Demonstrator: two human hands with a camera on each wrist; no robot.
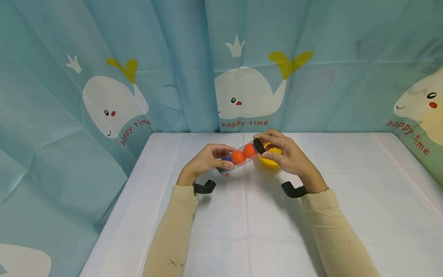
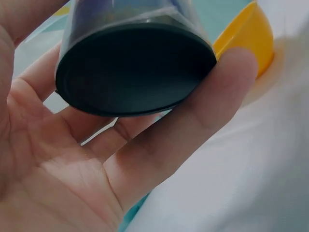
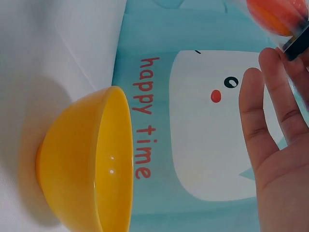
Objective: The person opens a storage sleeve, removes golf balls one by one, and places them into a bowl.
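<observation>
A clear tube (image 1: 244,158) with black ends is held tilted above the table, its right end higher. Inside are two orange balls (image 1: 238,157) and something blue-purple (image 1: 226,158) near the lower end. My left hand (image 1: 207,159) grips that lower end between thumb and fingers; in the left wrist view its black end cap (image 2: 135,72) faces the palm. At the upper end, my right hand (image 1: 288,154) pinches the black cap (image 1: 258,146) with thumb and fingertips. Behind the right fingers, partly hidden, a yellow bowl (image 3: 72,154) stands upright on the table.
A white cloth covers the table (image 1: 221,238). Blue curtains (image 1: 187,57) printed with whales hang along its back and left side. Black wrist mounts (image 1: 293,190) sit on both wrists, beside the beige sleeves.
</observation>
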